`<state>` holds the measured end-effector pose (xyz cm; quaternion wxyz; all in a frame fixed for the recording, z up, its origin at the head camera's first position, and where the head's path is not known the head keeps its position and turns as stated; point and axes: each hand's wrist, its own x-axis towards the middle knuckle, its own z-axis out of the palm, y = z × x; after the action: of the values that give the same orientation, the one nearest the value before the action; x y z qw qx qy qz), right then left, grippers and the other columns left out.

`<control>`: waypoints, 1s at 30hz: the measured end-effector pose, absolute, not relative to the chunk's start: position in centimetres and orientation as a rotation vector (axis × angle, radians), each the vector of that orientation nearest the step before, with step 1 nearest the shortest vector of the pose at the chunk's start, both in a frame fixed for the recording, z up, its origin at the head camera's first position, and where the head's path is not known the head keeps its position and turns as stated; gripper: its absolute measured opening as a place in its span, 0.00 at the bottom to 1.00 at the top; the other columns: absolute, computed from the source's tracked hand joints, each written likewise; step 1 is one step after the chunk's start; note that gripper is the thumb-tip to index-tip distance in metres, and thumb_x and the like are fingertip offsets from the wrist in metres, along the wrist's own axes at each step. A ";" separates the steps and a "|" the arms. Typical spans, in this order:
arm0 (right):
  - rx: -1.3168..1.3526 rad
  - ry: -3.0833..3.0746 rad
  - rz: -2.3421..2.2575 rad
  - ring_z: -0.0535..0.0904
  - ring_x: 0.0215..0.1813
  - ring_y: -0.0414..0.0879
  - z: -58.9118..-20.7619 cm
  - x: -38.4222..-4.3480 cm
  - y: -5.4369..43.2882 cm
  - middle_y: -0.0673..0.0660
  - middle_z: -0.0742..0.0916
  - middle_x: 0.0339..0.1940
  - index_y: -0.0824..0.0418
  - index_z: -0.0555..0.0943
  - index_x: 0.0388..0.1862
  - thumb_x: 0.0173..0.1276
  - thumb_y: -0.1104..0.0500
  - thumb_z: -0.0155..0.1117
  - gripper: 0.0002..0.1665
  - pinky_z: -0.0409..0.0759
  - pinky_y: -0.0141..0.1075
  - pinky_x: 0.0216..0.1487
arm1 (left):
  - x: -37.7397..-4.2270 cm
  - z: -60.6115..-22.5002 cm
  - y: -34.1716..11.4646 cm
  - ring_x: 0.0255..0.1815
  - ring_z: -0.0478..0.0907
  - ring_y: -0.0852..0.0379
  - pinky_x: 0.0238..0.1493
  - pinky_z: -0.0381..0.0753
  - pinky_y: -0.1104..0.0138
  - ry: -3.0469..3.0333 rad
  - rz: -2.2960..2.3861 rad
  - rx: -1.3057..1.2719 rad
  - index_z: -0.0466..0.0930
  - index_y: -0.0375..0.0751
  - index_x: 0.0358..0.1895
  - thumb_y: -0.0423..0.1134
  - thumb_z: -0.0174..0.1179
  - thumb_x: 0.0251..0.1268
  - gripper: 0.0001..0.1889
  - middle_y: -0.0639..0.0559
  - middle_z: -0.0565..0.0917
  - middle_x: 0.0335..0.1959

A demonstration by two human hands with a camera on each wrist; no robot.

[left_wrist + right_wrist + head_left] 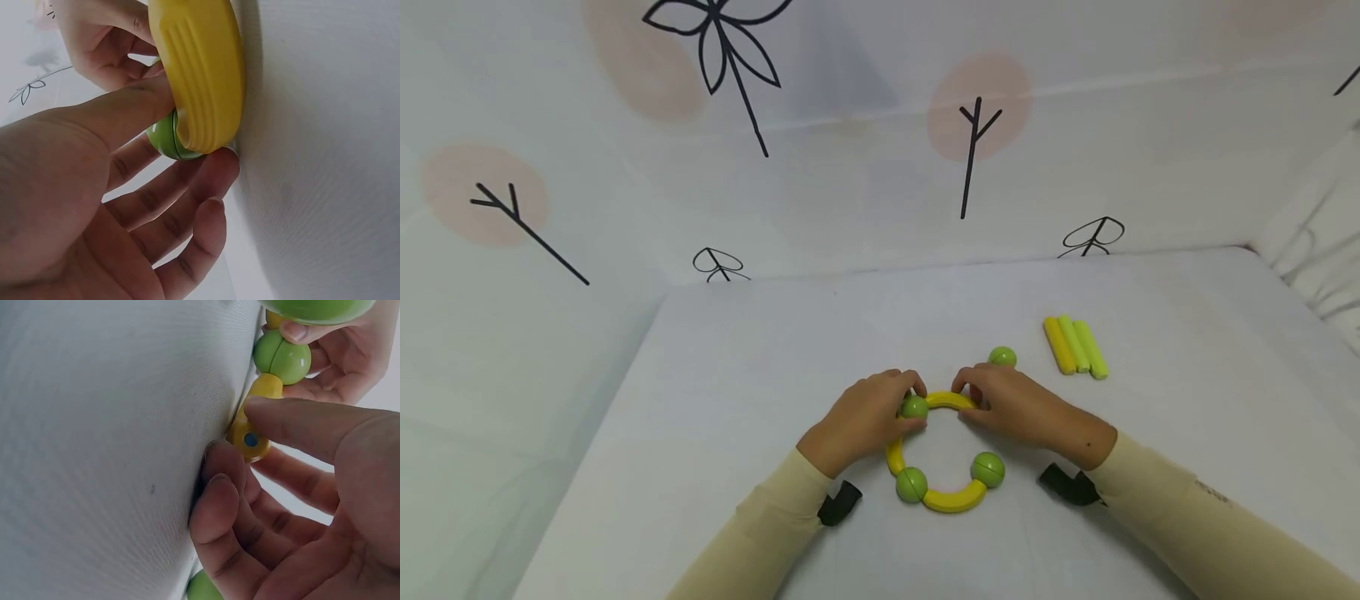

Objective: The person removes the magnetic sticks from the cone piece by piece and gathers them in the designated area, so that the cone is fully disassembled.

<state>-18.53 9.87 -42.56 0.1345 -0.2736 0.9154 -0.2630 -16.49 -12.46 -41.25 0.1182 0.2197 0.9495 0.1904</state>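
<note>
Green balls and curved yellow pieces form an open ring on the white table. At the ring's far left, my left hand (868, 417) pinches a green ball (915, 407) between thumb and fingers. My right hand (1018, 406) pinches the free end of the far curved yellow piece (949, 400); a blue dot marks that end face in the right wrist view. This piece's other end touches the ball in my left hand. Nearer me, a second curved piece (206, 75), a green ball (912, 485), a third curved piece (955, 500) and another ball (988, 470) continue the ring.
A separate green ball (1002, 357) lies just beyond my right hand, partly hidden by it. Farther right, three straight sticks (1077, 347), one yellow and two yellow-green, lie side by side. White cloth (850, 208) with plant drawings hangs behind the table.
</note>
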 end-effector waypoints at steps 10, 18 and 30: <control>-0.764 2.652 -0.763 0.73 0.32 0.41 -42.3 -18.6 9.8 0.50 0.81 0.31 0.62 0.83 0.47 0.69 0.63 0.65 0.09 0.75 0.32 0.35 | -16.6 -41.3 -12.8 0.34 0.74 0.62 0.36 0.74 0.71 2.771 0.587 0.646 0.81 0.47 0.51 0.46 0.70 0.62 0.17 0.58 0.83 0.39; -0.752 2.731 -0.819 0.72 0.31 0.42 -41.1 -18.5 10.6 0.50 0.80 0.30 0.62 0.82 0.48 0.69 0.63 0.64 0.10 0.75 0.32 0.33 | -16.9 -41.4 -12.5 0.34 0.74 0.63 0.37 0.74 0.72 2.752 0.595 0.636 0.81 0.47 0.52 0.46 0.71 0.62 0.17 0.60 0.81 0.37; -0.556 3.002 -0.988 0.76 0.33 0.46 -38.4 -18.7 16.4 0.57 0.84 0.32 0.65 0.81 0.49 0.66 0.64 0.64 0.13 0.75 0.31 0.27 | -16.6 -41.2 -12.7 0.36 0.74 0.62 0.38 0.74 0.71 2.771 0.580 0.626 0.81 0.49 0.51 0.47 0.71 0.62 0.17 0.60 0.81 0.38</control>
<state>-18.72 16.45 -38.40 -0.0336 -0.1730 0.9350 -0.3078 -16.65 -12.74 -41.21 0.1210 0.2143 0.9487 0.1985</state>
